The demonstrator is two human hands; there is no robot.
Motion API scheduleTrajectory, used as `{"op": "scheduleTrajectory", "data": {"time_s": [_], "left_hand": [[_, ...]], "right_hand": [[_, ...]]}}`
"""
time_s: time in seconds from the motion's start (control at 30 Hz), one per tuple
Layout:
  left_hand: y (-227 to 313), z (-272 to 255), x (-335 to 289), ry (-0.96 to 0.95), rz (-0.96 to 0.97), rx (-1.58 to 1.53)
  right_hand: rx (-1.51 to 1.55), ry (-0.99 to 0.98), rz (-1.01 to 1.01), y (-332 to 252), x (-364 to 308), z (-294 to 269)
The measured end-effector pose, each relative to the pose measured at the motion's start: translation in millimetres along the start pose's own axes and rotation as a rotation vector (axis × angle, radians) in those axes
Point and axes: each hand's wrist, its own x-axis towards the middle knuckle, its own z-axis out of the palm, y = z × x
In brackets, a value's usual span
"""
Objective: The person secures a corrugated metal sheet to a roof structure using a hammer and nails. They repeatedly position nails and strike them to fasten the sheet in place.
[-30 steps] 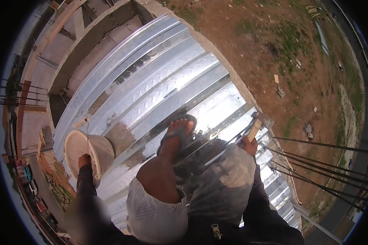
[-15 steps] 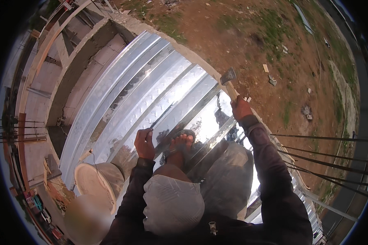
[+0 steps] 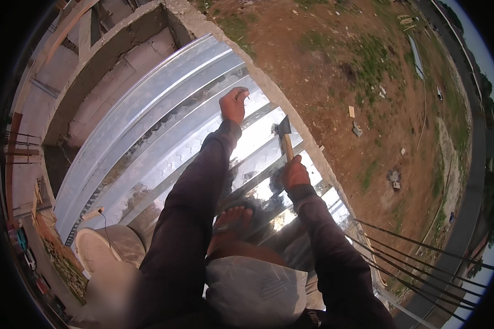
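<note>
My right hand grips a hammer by its pale wooden handle. Its dark metal head points away from me, low over the shiny corrugated metal sheets. Farther out and to the left, my left hand is over the sheets near their far edge, fingers and thumb drawn together. Anything between those fingertips is too small to name. One of my feet, in a sandal, stands on the metal between my arms.
A pale bucket stands at lower left, a wire handle across it. A rough concrete edge borders the sheets, with dirt ground beyond and below. Several dark steel bars stick out at right. Left lies a block-walled recess.
My left hand has reached forward and right across the sheets. The right hand has drawn the hammer inward from the concrete edge, over the metal. My view has shifted.
</note>
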Motion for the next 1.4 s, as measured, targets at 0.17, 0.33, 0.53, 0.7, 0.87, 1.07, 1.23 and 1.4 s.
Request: {"op": "scheduleTrajectory", "data": {"time_s": [0.17, 0.33, 0.53, 0.7, 0.87, 1.07, 1.23, 1.4], "left_hand": [[-19.7, 27.0, 29.2, -0.08, 0.115, 0.108], [-41.4, 28.1, 29.1, -0.19, 0.191, 0.195], [-39.5, 27.4, 32.5, -0.234, 0.143, 0.227], [-45.8, 29.6, 28.9, -0.182, 0.246, 0.183], [-43.2, 27.4, 29.6, -0.16, 0.292, 0.27], [-37.6, 24.8, 26.8, -0.176, 0.297, 0.345], [-26.1, 23.2, 27.3, -0.132, 0.246, 0.221], [-40.3, 29.1, 25.7, -0.144, 0.278, 0.292]], "right_hand": [[0.006, -0.017, -0.007, 0.8, 0.6, 3.4], [0.032, -0.006, 0.015, 8.4, 10.3, 10.4], [0.111, 0.091, -0.181, 13.0, 7.6, -3.1], [0.212, 0.303, -0.542, -41.3, 42.5, -32.5], [0.087, 0.307, -0.65, -88.5, 71.2, -51.1], [-0.076, 0.164, -0.619, -92.5, 87.6, -45.0], [0.085, 0.289, -0.703, -111.5, 65.7, -60.9], [-0.119, 0.209, -0.757, -92.0, 80.1, -56.9]]}}
